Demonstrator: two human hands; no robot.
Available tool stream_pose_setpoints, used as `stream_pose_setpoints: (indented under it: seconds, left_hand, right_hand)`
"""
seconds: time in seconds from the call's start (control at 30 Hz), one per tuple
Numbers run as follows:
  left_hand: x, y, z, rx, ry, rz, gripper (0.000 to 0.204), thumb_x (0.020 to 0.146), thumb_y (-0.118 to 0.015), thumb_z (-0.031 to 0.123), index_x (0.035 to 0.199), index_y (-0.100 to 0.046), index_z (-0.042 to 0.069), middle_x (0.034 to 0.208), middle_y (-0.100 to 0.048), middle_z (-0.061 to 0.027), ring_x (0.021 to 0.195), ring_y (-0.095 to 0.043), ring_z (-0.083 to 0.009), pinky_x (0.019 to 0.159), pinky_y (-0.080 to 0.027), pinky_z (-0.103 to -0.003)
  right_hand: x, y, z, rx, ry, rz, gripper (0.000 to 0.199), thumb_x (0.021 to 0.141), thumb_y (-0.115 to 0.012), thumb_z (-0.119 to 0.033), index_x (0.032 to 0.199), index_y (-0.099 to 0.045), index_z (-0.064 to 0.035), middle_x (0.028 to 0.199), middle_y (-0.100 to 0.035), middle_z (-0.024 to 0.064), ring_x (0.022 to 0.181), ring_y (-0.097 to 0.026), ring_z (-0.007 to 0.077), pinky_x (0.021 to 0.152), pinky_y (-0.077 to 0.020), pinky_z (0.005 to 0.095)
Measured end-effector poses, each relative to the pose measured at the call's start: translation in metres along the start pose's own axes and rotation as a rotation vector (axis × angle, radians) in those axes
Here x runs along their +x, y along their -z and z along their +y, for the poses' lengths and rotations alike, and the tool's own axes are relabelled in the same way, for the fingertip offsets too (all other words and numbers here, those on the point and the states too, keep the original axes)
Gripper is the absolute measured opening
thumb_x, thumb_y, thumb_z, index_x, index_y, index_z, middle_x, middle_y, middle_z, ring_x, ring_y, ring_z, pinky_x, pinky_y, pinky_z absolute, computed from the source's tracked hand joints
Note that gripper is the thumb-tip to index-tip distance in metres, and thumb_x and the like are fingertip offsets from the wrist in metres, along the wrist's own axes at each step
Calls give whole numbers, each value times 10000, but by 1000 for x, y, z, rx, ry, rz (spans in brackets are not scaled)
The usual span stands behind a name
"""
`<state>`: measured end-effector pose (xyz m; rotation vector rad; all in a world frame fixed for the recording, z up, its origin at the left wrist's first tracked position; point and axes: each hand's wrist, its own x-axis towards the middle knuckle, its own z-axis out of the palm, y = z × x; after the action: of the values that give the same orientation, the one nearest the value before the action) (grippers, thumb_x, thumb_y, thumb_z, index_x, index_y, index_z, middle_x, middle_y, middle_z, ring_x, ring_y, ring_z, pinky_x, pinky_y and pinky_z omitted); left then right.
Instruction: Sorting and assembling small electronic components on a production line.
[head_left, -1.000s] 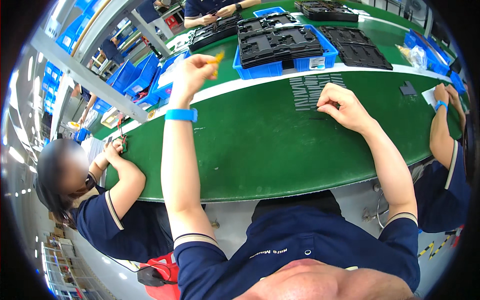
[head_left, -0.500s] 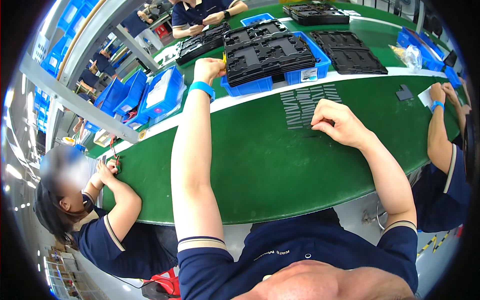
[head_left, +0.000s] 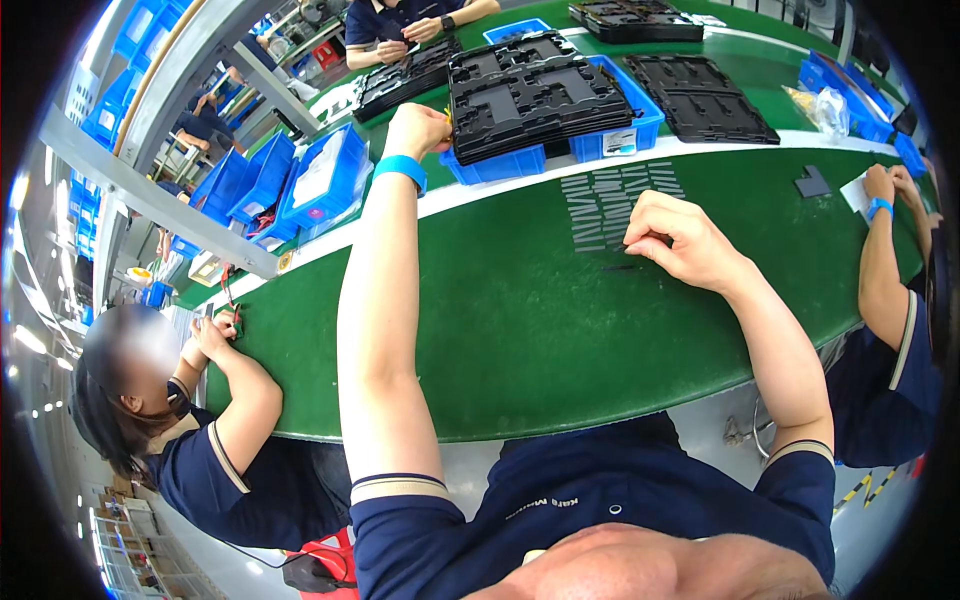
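My left hand (head_left: pixel 418 130) is closed at the left edge of a stack of black moulded trays (head_left: pixel 535 100). A bit of yellow shows beside its fingertips, but what they hold is hidden. The tray stack rests across blue bins (head_left: pixel 500 172). Over the green work surface (head_left: pixel 500 330), my right hand (head_left: pixel 682 238) has its thumb and fingers pinched together; anything between them is too small to make out. Rows of thin grey strips (head_left: pixel 590 215) lie just beyond and left of it. A small dark strip (head_left: pixel 620 267) lies beside its fingertips.
More black trays (head_left: pixel 700 98) lie right of the stack. Blue bins (head_left: pixel 322 180) stand at the left beneath a grey metal frame (head_left: pixel 190 210). A dark L-shaped piece (head_left: pixel 813 183) lies at the right. Co-workers sit on both sides and across the table.
Both my hands stay nearly in place, with the right one still pinched above the strips. The view has shifted slightly. Across the table, a co-worker's hands have moved apart.
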<state>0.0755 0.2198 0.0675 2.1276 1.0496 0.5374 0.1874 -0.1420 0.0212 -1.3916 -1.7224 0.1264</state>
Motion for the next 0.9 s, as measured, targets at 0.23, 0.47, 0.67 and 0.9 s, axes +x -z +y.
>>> stream_pose_setpoints:
  seconds: [0.23, 0.47, 0.67, 0.9]
  left_hand:
    - [-11, -1, 1, 53, 7, -14, 154, 743, -658, 51, 865, -743, 9, 724, -711, -126, 629, -710, -170, 637, -552, -269]
    - [-22, 1, 7, 190, -38, -21, 141, 765, -639, 58, 851, -741, 14, 712, -704, -137, 614, -708, -189, 637, -565, -291]
    - [-21, 4, 1, 172, -67, -31, 129, 753, -657, 50, 856, -725, 11, 753, -710, -130, 614, -707, -186, 618, -566, -291]
    - [-15, 11, -13, 77, -136, -5, 132, 755, -693, 105, 854, -721, 21, 725, -700, -99, 572, -681, -158, 585, -552, -294]
  right_hand:
    - [-2, -2, -1, -6, -19, -2, 115, 785, -691, 23, 825, -586, -2, 812, -576, 66, 739, -586, 204, 635, -472, 308]
    - [-2, -1, 3, -3, -37, -19, 110, 786, -692, 20, 822, -590, 0, 807, -577, 65, 733, -578, 196, 632, -464, 303]
    - [0, -3, 7, -1, -33, -26, 112, 788, -693, 18, 819, -586, 0, 803, -574, 65, 737, -573, 193, 634, -460, 305]
    - [-1, -3, 5, -5, -72, -35, 105, 790, -687, 26, 821, -591, -3, 793, -565, 61, 718, -553, 184, 620, -447, 305]
